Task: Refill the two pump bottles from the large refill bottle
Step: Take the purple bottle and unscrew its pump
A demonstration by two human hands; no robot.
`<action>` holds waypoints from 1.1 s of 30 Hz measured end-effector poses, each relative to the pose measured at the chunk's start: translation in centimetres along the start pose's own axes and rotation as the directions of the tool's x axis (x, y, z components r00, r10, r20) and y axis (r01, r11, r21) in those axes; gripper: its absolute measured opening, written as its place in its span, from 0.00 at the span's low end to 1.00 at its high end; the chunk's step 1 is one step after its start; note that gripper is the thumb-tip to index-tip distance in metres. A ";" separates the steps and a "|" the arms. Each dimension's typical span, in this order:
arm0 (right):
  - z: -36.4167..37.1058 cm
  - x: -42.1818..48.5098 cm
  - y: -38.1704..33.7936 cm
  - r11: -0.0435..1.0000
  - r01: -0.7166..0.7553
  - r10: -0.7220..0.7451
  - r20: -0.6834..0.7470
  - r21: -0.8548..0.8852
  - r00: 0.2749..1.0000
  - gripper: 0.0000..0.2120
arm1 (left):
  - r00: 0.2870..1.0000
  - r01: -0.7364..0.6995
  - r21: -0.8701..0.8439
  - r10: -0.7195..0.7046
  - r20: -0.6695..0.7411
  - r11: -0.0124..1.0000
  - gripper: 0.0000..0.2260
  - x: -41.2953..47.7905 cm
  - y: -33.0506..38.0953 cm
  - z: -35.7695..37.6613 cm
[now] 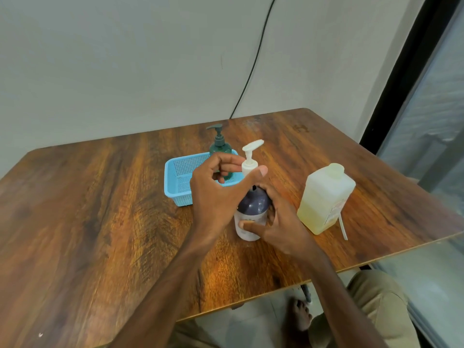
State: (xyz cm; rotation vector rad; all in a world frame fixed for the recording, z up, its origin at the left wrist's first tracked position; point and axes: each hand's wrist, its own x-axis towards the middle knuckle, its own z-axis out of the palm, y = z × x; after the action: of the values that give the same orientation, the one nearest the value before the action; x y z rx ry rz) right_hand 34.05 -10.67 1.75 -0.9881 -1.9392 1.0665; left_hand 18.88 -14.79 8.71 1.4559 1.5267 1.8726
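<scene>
Nearest to us are our own two forearms, reaching out over the dark wood-grain table (100, 209). Our right hand (283, 222) wraps the lower body of the purple-shouldered pump bottle (253, 200), a clear plastic container with a white pump head. The thumb lies across its front and the fingers curl round the far side. Our left hand (216, 189) sits higher, with thumb and curled fingers closed on either side of the white pump collar (248, 168). We judge this to be the grip for unscrewing the pump. The bottle stands upright on the table, near the middle.

This bottle looks light and thin-walled, so we would hold it low and firmly without squeezing, and turn only at the ribbed collar. Any soap film there would make it slippery.

To the right, apart from our hands, stands the translucent square plastic refill bottle (324, 197), with its cap on and yellowish liquid up to about half its height. We expect it to be the heaviest item, and its flat sides suit a full-hand grip around the middle. A thin white plastic tube (343, 228) lies just beside its base.

Behind our left hand, the dark green pump bottle (219, 146) stands upright in the far corner of the light blue perforated plastic basket (173, 182), with its pump fitted.
</scene>
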 end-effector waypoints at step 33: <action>-6.6 -0.6 -7.6 0.991 0.134 -0.117 -0.418 0.013 0.901 0.15 | 0.983 0.095 -0.034 -0.088 0.160 0.995 0.12 1.3 2.5 3.6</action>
State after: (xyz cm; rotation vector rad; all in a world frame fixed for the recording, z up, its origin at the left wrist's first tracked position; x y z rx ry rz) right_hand 37.74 -11.63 11.07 -0.9624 -1.5989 0.7454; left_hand 22.19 -12.79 11.20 1.4531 1.4463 1.6827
